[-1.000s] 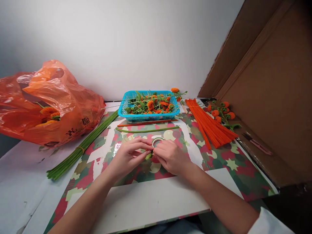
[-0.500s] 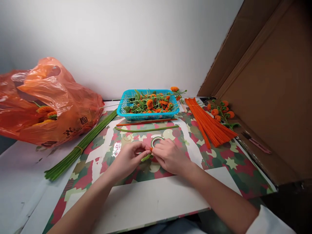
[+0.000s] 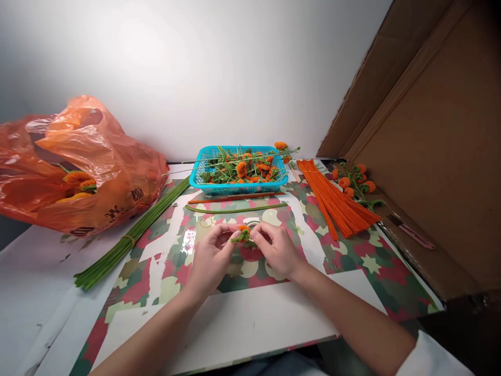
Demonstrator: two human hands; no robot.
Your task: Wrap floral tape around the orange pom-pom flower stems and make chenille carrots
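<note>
Between my two hands is a small orange and green pipe-cleaner flower (image 3: 244, 233), orange on top with green beneath. My left hand (image 3: 211, 257) pinches its green part from the left with thumb and fingers. From the right, my right hand (image 3: 276, 251) holds its edge between thumb and forefinger. Just behind the fingers lies a roll of tape (image 3: 252, 221), largely hidden by the flower and my right hand. Farther back, a single green pipe cleaner (image 3: 235, 210) and thin orange pipe cleaners (image 3: 235, 197) lie crosswise on the table.
A blue basket (image 3: 219, 190) of orange flowers stands at the back. Bundled green pipe cleaners (image 3: 131, 240) and an orange plastic bag (image 3: 129, 156) are at left. Orange pipe cleaners (image 3: 338, 201), finished flowers (image 3: 362, 188), a pink-handled cutter (image 3: 415, 235) and cardboard (image 3: 422, 130) are at right.
The flower has turned up into view, its orange top and green underside now showing between my fingers. My right hand has shifted slightly right and covers the tape roll differently.
</note>
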